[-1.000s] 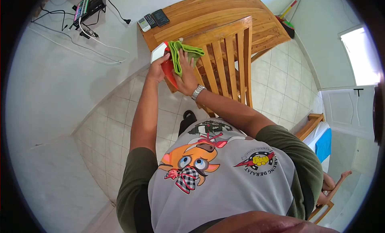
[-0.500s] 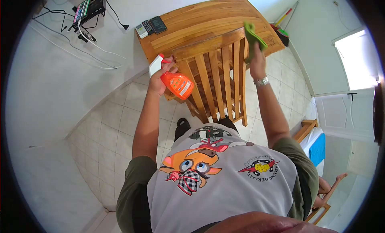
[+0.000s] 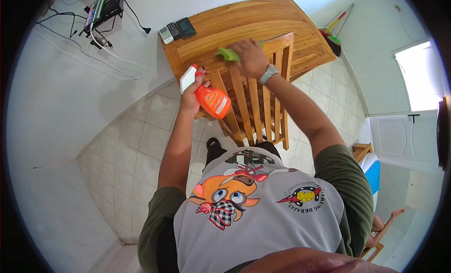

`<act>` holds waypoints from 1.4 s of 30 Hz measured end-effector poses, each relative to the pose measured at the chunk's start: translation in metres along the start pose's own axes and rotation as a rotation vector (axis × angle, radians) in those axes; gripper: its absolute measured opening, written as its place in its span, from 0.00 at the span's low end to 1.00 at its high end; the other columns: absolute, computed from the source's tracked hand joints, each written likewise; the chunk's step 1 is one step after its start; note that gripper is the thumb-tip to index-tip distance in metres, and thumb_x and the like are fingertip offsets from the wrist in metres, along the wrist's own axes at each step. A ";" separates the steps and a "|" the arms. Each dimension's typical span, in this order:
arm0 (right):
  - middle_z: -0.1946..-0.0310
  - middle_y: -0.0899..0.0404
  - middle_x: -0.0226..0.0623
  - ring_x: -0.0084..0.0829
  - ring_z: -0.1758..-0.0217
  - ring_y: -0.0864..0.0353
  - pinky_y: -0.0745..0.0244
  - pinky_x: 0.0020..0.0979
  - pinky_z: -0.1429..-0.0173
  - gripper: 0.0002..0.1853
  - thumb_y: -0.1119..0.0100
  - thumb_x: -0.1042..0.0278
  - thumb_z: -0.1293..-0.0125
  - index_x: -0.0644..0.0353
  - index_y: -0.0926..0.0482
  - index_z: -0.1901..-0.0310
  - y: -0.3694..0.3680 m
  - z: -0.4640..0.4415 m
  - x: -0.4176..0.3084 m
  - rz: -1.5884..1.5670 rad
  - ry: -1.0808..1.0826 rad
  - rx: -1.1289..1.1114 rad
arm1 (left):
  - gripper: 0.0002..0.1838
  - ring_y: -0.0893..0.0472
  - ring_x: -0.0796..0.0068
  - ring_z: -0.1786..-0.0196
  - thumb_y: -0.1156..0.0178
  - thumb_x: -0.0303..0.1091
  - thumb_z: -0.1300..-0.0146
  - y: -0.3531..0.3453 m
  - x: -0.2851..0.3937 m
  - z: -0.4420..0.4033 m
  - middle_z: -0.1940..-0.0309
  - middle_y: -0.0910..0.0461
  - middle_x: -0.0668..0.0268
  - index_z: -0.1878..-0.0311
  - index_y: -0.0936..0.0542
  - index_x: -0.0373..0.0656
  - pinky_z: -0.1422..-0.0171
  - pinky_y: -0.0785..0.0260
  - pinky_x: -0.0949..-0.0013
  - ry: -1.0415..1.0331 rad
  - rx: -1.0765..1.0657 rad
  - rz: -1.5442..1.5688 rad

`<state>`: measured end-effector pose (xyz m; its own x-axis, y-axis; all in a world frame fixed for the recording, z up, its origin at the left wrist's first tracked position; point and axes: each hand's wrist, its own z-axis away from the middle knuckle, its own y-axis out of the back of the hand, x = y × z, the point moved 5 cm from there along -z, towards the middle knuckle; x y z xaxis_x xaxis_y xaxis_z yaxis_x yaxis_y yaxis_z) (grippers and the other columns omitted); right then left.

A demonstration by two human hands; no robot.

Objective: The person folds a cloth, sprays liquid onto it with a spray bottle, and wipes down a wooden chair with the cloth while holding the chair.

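In my left hand [image 3: 191, 95] is an orange spray bottle [image 3: 215, 102] with a white and red trigger head, tilted beside the left end of the chair back. My right hand [image 3: 252, 58], a little blurred, presses a green cloth [image 3: 228, 54] on the top rail of the wooden chair [image 3: 253, 99], left of the rail's middle. A watch is on the right wrist. Beyond the chair stands a wooden table [image 3: 253, 19]. The palm hides part of the cloth and the rail.
On the table's left end lie a calculator-like device [image 3: 169, 33] and a dark phone [image 3: 185, 27]. Cables and a black box [image 3: 110, 10] are on the left wall. A broom and dustpan [image 3: 332, 40] stand in the far corner. At right, a person's leg [image 3: 387, 222] shows.
My right hand has slid the green cloth left along the chair's top rail, from its right end to left of the middle. The left hand and bottle have shifted slightly right.
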<state>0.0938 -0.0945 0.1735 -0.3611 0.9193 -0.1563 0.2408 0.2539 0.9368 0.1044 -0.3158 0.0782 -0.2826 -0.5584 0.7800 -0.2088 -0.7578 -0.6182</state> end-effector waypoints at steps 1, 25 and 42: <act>0.41 0.25 0.44 0.44 0.33 0.31 0.51 0.49 0.24 0.29 0.38 0.62 0.45 0.54 0.26 0.39 0.003 0.005 0.023 0.012 -0.035 -0.007 | 0.26 0.29 0.70 0.35 0.37 0.35 0.39 0.000 0.001 0.000 0.41 0.25 0.66 0.37 0.28 0.45 0.32 0.39 0.52 -0.009 0.028 -0.043; 0.26 0.55 0.58 0.58 0.24 0.55 0.55 0.55 0.25 0.39 0.50 0.73 0.39 0.58 0.49 0.25 -0.024 0.054 0.109 -0.403 -0.499 0.593 | 0.25 0.31 0.73 0.35 0.38 0.36 0.37 -0.009 -0.005 0.010 0.43 0.24 0.71 0.36 0.29 0.47 0.28 0.46 0.53 -0.003 0.061 -0.102; 0.37 0.27 0.43 0.39 0.35 0.26 0.32 0.45 0.31 0.28 0.57 0.44 0.25 0.58 0.32 0.35 -0.056 0.171 -0.034 -2.295 -0.940 0.471 | 0.18 0.38 0.49 0.26 0.44 0.35 0.33 0.044 -0.015 0.073 0.27 0.39 0.55 0.42 0.28 0.44 0.25 0.45 0.51 0.074 -0.024 0.088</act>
<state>0.2463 -0.0882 0.0725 0.0309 -0.8850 -0.4645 0.3706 0.4418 -0.8170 0.1676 -0.3648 0.0465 -0.3690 -0.5955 0.7136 -0.2025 -0.6978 -0.6871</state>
